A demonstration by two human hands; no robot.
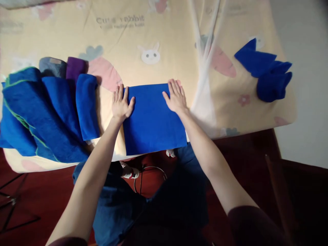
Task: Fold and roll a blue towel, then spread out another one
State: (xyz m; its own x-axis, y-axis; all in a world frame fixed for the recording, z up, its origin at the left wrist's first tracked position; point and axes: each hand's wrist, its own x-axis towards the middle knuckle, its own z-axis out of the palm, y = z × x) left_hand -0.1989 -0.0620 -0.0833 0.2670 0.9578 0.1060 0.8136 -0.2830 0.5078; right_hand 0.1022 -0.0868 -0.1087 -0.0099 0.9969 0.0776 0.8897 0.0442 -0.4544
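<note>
A blue cloth [155,119] lies flat as a near-square on the bed, its lower edge at the bed's front edge. My left hand [122,102] rests at its upper left corner, fingers spread and partly off the cloth. At the upper right corner my right hand [176,96] presses down flat, thumb apart from the fingers. Neither hand grips anything. To the left lies a folded blue cloth [87,106], beside a larger heap of blue cloth with green edging [38,112].
Grey [52,67] and purple [76,68] cloth bundles lie behind the heap. Folded blue pieces [269,71] sit at the bed's right end. Sheer white netting [205,68] hangs over the patterned sheet [164,41]. A thin black stand [12,201] is on the floor at lower left.
</note>
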